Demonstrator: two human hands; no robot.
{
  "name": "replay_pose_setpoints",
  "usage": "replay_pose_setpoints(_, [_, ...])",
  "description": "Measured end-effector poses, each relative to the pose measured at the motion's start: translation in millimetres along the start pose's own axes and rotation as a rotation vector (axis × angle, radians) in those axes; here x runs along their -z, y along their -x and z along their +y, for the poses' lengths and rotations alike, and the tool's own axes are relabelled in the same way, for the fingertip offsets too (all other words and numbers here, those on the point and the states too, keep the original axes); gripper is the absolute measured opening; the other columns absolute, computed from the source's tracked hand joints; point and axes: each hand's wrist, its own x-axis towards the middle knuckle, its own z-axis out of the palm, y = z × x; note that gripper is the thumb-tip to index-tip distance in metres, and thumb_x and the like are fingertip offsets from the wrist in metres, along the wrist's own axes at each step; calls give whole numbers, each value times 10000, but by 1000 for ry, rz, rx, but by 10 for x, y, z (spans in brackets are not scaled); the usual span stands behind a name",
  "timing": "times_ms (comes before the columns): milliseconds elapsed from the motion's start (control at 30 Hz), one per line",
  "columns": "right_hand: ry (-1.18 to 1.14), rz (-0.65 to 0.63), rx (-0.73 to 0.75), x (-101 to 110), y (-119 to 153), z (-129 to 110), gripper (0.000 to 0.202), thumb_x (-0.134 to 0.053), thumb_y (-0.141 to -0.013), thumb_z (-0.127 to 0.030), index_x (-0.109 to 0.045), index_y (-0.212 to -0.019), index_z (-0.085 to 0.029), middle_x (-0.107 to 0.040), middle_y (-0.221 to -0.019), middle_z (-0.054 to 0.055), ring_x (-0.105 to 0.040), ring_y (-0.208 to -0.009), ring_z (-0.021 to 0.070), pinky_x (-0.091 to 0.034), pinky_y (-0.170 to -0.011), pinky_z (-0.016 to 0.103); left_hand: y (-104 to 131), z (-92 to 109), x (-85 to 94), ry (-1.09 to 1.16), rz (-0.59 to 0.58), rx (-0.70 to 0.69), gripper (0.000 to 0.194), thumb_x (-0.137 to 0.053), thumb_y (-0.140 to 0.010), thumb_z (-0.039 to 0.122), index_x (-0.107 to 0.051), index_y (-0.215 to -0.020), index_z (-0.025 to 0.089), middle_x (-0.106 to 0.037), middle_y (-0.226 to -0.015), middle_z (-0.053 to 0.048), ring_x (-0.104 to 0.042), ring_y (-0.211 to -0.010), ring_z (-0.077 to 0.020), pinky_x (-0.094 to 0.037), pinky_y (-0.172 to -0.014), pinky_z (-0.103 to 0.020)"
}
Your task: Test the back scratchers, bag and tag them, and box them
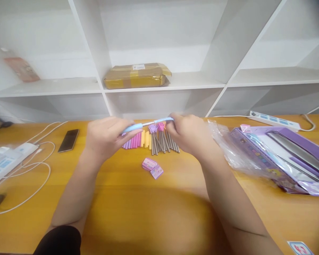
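Both hands hold one light blue back scratcher [134,128] above the table, its thin metal rod [149,123] showing between the two blue parts. My left hand [103,136] is closed around the thicker handle. At the other end, my right hand [188,132] pinches the blue part, and its tip is hidden in the fingers. Below lie several metal tubes [159,143] side by side, with purple [153,128] and pink [161,126] hand-shaped heads at their far ends. Left of these is a row of purple and pink grips [134,141], then yellow grips [146,139]. Small pink printed cards [156,171] lie nearer me.
On the right, a purple box [236,140] with metal pieces lies beside clear plastic wrap [225,152]. A phone [68,140], white cables and a power strip [13,163] occupy the left. Another power strip [275,120] lies back right. A taped carton [138,76] sits on the shelf.
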Motion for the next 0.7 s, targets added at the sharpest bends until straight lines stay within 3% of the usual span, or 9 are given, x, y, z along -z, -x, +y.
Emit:
replay_pose_setpoints(200, [-32,27,33,52,16,12,218,-459,-956,-240,-479,-739,-223,-420,-566,-14,-242,-521,139,-147,-620,329,-24,-58,42,-27,-84,-26,199,-681,-1027,469,-812,-1020,319,-673,-650,5,-617,-619,-179,-388,-573,-343])
replay_pose_setpoints(367, [-28,61,57,61,28,31,243,-464,-924,-230,-409,-687,-219,-358,-555,-24,-166,-540,132,-133,-621,328,-37,-109,42,-10,-7,72,206,-739,-984,493,-781,-960,293,-704,-719,-11,-624,-656,-182,-441,-618,-345])
replay_pose_setpoints(467, [-41,45,60,51,20,42,249,-457,-942,-243,-431,-695,-223,-367,-559,-23,-194,-536,135,-133,-624,330,-23,-109,50,-15,56,107,255,-755,-963,532,-746,-893,287,-671,-682,-6,-593,-628,-177,-441,-608,-346])
replay_pose_setpoints(700, [-82,52,44,40,-2,92,238,-446,-926,-232,-459,-688,-225,-390,-558,-17,-239,-541,139,-147,-624,331,-7,-87,39,-14,78,66,236,-765,-952,536,-781,-893,308,-561,-584,9,-523,-561,-171,-363,-560,-347])
